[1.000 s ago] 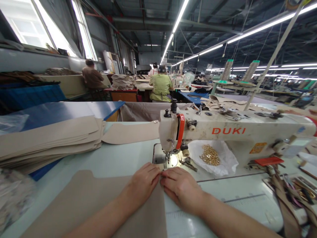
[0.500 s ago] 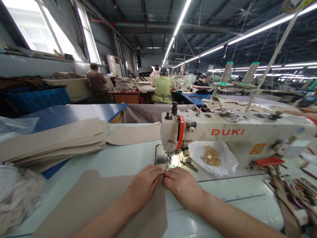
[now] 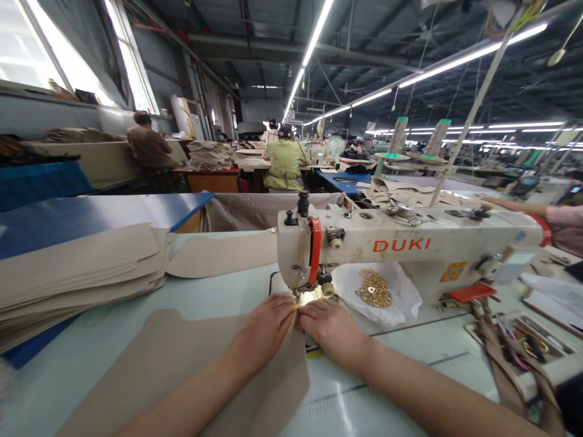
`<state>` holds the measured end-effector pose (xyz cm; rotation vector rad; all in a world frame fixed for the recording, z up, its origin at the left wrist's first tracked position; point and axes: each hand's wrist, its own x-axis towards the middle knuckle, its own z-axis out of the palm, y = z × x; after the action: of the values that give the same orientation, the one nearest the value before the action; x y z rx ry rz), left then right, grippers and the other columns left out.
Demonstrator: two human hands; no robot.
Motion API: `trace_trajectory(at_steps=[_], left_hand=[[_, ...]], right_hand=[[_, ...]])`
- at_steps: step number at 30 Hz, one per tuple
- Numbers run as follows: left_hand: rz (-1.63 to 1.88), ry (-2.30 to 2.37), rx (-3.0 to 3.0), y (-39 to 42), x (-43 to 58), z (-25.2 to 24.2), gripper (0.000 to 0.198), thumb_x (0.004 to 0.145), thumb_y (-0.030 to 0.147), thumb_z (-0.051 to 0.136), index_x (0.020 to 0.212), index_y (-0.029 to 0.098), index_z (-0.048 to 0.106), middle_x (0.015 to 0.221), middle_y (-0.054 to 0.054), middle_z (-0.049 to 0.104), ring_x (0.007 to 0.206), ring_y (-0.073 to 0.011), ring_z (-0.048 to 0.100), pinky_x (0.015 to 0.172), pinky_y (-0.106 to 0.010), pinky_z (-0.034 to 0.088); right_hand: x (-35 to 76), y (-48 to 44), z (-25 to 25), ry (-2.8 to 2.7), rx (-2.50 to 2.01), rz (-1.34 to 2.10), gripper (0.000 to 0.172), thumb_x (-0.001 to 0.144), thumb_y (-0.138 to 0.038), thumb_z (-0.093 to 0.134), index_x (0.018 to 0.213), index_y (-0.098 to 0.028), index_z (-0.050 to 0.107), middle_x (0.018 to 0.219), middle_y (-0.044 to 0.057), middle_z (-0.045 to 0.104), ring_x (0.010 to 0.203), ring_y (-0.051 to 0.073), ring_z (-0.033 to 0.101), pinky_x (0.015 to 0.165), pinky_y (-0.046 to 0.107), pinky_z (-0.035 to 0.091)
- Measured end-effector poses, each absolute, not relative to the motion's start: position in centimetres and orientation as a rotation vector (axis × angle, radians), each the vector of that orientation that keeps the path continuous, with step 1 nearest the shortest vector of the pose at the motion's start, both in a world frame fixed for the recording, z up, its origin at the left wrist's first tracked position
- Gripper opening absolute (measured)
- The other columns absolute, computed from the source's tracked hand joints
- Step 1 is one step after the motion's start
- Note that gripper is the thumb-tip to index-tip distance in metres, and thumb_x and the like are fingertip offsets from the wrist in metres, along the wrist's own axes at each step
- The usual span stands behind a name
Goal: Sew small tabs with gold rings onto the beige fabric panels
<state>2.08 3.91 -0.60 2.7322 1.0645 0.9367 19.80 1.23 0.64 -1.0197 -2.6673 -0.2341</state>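
Note:
A large beige panel of flat, fabric-like material lies on the pale table, its upper right corner by the needle area of a white sewing machine. My left hand rests over that corner, its fingers drawn together on the panel. From the other side, my right hand pinches at the same edge, with its fingertips almost meeting the left ones. The fingers hide the exact spot they grip and most of the presser foot. A lamp glows just behind them.
Gold metal rings sit on white wrapping under the machine arm. Stacked beige panels lie at left, and another panel behind. A tray of tools and straps is at right. A person in green sits farther back.
Both hands and the panel corner have moved slightly forward, nearer the needle, now covering the light patch of material seen by the fingertips. The camera view has turned a little to the right.

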Motion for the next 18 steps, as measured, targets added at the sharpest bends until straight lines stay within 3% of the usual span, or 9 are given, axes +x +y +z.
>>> trace_trajectory(at_steps=[6,18], left_hand=[[0.948,1.054,2.743,4.39,2.13,-0.58,0.020,0.089,0.016,0.043,0.089,0.017,0.063,0.091,-0.005,0.069,0.087,-0.0180,0.062,0.081,-0.033,0.053],[0.981,1.039,2.710,4.92,2.26,-0.31,0.020,0.087,0.018,0.045,0.084,0.019,0.064,0.087,-0.004,0.069,0.083,-0.0174,0.063,0.078,-0.032,0.053]], right_hand=[[19.83,1.58,0.04,-2.615,-1.037,-0.159,0.004,0.086,-0.017,0.058,0.089,-0.014,0.059,0.097,0.006,0.065,0.092,0.019,0.056,0.083,0.030,0.043],[19.78,1.71,0.29,-2.604,-1.098,-0.133,0.005,0.088,-0.016,0.055,0.088,-0.014,0.059,0.095,0.007,0.064,0.091,0.019,0.056,0.076,0.031,0.044]])
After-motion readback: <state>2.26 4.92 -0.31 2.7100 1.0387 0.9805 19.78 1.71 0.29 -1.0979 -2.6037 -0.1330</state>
